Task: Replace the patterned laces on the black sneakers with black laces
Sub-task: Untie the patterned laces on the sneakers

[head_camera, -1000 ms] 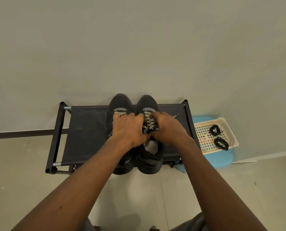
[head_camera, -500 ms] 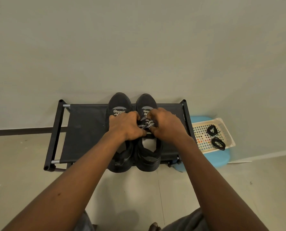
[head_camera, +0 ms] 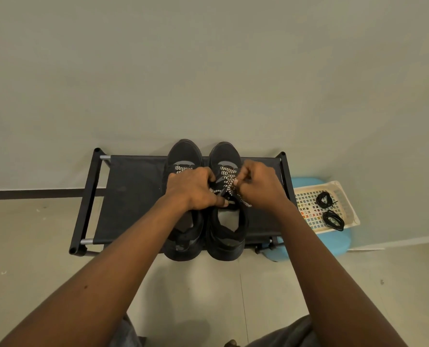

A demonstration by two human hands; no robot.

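Two black sneakers stand side by side on a black fabric rack (head_camera: 133, 196), toes toward the wall. The left sneaker (head_camera: 183, 241) and the right sneaker (head_camera: 227, 236) both carry black-and-white patterned laces (head_camera: 227, 175). My left hand (head_camera: 193, 189) lies over the gap between the shoes, fingers curled at the right shoe's laces. My right hand (head_camera: 261, 186) pinches a strand of the patterned lace at the right shoe's eyelets. Two coiled black laces (head_camera: 323, 199) (head_camera: 333, 219) lie in a white basket (head_camera: 348, 209) to the right.
The basket sits on a light blue stool (head_camera: 333, 242) right of the rack. A plain grey wall (head_camera: 208, 71) rises just behind the rack. Pale tiled floor (head_camera: 33, 234) spreads to the left and in front.
The loose patterned lace on the right sneaker has been drawn out further, and my right hand has shifted slightly right, away from my left hand.
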